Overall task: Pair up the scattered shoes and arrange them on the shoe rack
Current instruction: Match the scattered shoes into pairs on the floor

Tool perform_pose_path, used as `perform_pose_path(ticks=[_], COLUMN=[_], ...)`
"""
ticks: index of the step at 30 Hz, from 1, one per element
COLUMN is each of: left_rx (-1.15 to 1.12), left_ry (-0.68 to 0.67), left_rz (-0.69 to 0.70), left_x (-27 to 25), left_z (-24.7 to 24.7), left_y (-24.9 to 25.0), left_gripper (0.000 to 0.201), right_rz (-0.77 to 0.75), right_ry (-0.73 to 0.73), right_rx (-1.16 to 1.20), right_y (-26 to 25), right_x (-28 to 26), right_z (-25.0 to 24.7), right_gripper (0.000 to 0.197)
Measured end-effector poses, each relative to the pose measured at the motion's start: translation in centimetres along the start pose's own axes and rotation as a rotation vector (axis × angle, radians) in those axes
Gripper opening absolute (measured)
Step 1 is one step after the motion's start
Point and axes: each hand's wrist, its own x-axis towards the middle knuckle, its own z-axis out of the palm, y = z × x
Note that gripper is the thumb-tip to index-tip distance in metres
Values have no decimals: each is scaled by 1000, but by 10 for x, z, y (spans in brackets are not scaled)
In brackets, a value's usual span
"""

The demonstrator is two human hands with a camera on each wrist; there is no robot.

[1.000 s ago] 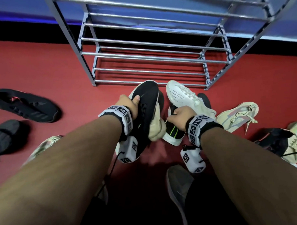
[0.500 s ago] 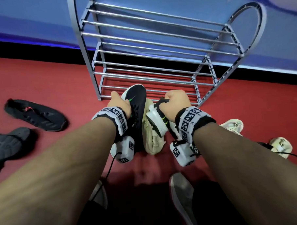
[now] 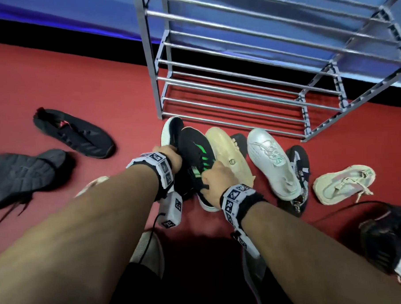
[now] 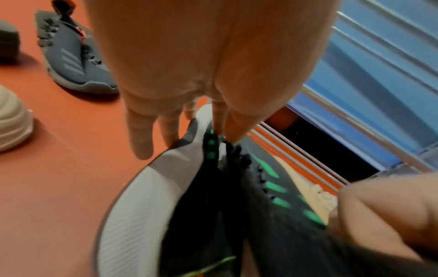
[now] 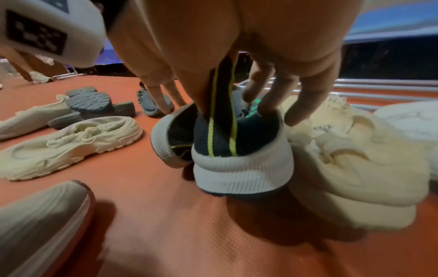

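Two matching black shoes with green stripes and white soles are held side by side just in front of the grey shoe rack point(image 3: 238, 97). My left hand point(image 3: 172, 158) pinches the left black shoe point(image 3: 171, 132) at its collar, thumb against forefinger point(image 4: 224, 136), with the other fingers straight. That shoe is tilted, so its white sole point(image 4: 147, 206) shows. My right hand point(image 3: 213, 179) grips the right black shoe point(image 3: 196, 149) at the heel, with fingers point(image 5: 267, 97) inside the opening. The heel point(image 5: 239, 168) is low over the red floor.
A cream shoe point(image 3: 229, 159), a white shoe point(image 3: 271, 164), a patterned dark shoe point(image 3: 299, 168) and a cream sandal-like shoe point(image 3: 343, 182) lie to the right. To the left are a black shoe point(image 3: 74, 134) and an overturned grey shoe point(image 3: 19, 178). The rack's shelves hold nothing.
Both hands have brought the two black shoes together and lower in front of the rack. The right-hand shoe now shows its green-striped upper. The view has swung left.
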Motion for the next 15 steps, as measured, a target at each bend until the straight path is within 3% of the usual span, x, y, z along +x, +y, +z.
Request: perform_pose_path(ticks=[2,6,9,12,15], left_rx=[-9,-18,-21,26,28], left_ry=[48,137,155,163,174], left_rz=[5,11,-75,-167,-258], left_x=[0,1,2,12,25], left_z=[6,21,30,33,29], left_y=[-12,-27,-27,-33,-47], left_gripper=[43,46,55,48,33], right_rz=[81,277,414,458,391], right_ry=[29,129,152,109,114], right_rx=[31,94,218,179,16], right_y=[1,4,8,16,21], right_x=[5,16,23,28,24], right_z=[7,12,16,15,11], right_gripper=[23,65,79,71,53])
